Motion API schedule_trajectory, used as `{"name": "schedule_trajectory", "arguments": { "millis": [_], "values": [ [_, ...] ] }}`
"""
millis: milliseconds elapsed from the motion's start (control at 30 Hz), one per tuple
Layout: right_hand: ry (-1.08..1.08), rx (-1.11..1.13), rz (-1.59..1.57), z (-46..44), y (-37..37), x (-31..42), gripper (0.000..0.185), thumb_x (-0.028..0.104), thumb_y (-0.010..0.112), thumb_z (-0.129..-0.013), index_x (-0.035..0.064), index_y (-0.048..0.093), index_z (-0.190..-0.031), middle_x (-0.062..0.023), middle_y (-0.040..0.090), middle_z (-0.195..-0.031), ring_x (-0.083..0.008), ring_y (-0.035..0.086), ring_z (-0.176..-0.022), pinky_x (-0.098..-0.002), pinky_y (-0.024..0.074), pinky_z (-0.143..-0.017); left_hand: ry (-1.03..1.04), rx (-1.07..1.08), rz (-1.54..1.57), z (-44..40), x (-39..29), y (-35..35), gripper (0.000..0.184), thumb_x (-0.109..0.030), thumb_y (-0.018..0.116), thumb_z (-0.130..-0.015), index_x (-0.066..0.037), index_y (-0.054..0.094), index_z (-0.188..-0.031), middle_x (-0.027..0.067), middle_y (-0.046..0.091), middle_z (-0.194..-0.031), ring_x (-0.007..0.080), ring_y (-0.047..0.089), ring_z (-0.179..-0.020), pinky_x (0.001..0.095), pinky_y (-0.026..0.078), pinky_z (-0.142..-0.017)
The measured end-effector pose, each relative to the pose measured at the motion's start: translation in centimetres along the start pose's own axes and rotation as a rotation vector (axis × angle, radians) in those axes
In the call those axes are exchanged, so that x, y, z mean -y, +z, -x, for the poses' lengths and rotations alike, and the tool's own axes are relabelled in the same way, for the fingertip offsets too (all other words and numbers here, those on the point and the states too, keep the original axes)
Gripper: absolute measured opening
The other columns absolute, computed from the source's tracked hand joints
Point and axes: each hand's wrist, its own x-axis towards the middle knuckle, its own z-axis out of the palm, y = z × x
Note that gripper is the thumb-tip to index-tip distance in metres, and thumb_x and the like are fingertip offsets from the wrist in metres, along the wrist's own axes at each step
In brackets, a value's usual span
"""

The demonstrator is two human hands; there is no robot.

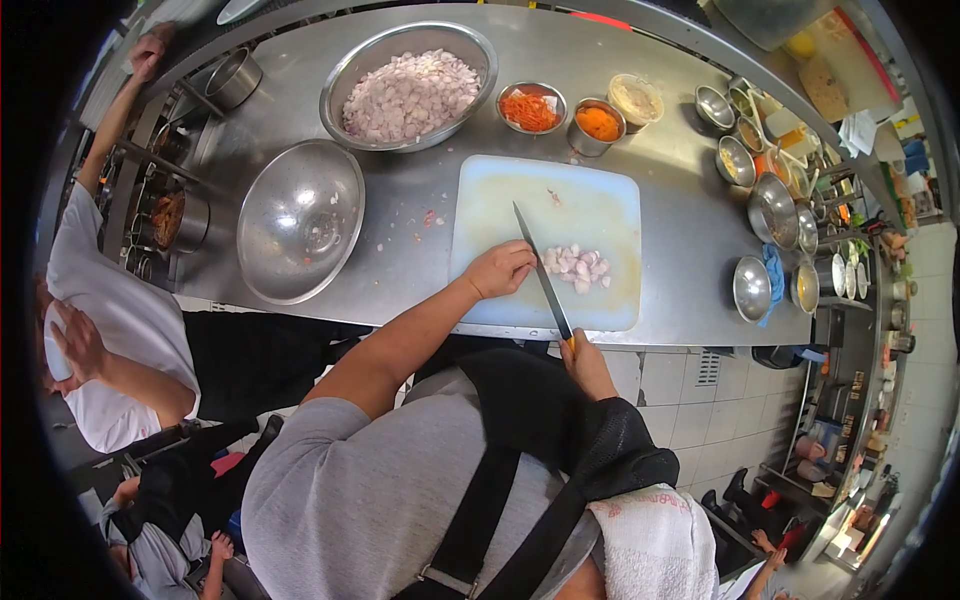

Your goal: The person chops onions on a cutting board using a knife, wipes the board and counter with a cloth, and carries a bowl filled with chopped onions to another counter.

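Observation:
A long knife [545, 275] with a yellow handle lies slanted over the white cutting board [490, 200]. My right hand [588, 368] is wrapped round its handle at the board's near edge. Beside the blade, on its left, my left hand [503, 268] is closed with its fingers bunched; what they hold, if anything, is hidden. Cut pinkish-white pieces [578, 266] form a small pile right of the blade. Small reddish scraps [554, 197] lie farther up the board.
Behind the board stand a large bowl [480, 50] of chopped pieces, a bowl of orange shreds [530, 108] and an orange-filled container [598, 123]. An empty metal bowl [300, 220] is at left, several bowls at right. Another person [130, 310] stands at left.

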Motion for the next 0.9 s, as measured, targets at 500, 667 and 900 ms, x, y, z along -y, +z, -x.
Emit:
{"name": "schedule_trajectory", "arguments": {
  "millis": [500,667,900],
  "values": [
    [0.071,-0.395,0.133,3.7,-9.0,5.9,0.043,0.024,0.077,-0.095,0.0091,0.063,-0.133,-0.0230,0.076,-0.108,-0.0447,0.072,-0.099,-0.0500,0.0575,-0.083,0.175,-0.014,-0.085,-4.1,-7.5,-1.7,0.043,-0.011,0.080,-0.081,-0.018,0.073,-0.123,0.0122,0.059,-0.145,0.0363,0.055,-0.135,0.0602,0.040,-0.115],
    [0.151,-0.352,0.082,5.6,-7.8,7.6,0.041,0.026,0.078,-0.095,0.0109,0.063,-0.130,-0.0220,0.076,-0.103,-0.0444,0.073,-0.095,-0.0516,0.0572,-0.081,0.428,0.271,-0.279,-6.4,-6.7,2.5,0.040,-0.016,0.071,-0.090,-0.021,0.072,-0.129,0.0006,0.052,-0.160,0.0283,0.042,-0.153,0.0625,0.024,-0.128],
    [0.318,-0.388,-0.006,11.9,-8.5,9.6,0.044,0.025,0.084,-0.089,0.0135,0.065,-0.127,-0.0217,0.077,-0.097,-0.0434,0.074,-0.091,-0.0495,0.0577,-0.078,0.617,0.320,-0.197,-6.9,-2.8,2.8,0.030,-0.016,0.062,-0.097,-0.018,0.073,-0.124,-0.0006,0.059,-0.155,0.0247,0.044,-0.152,0.0622,0.025,-0.128]
  ]
}}
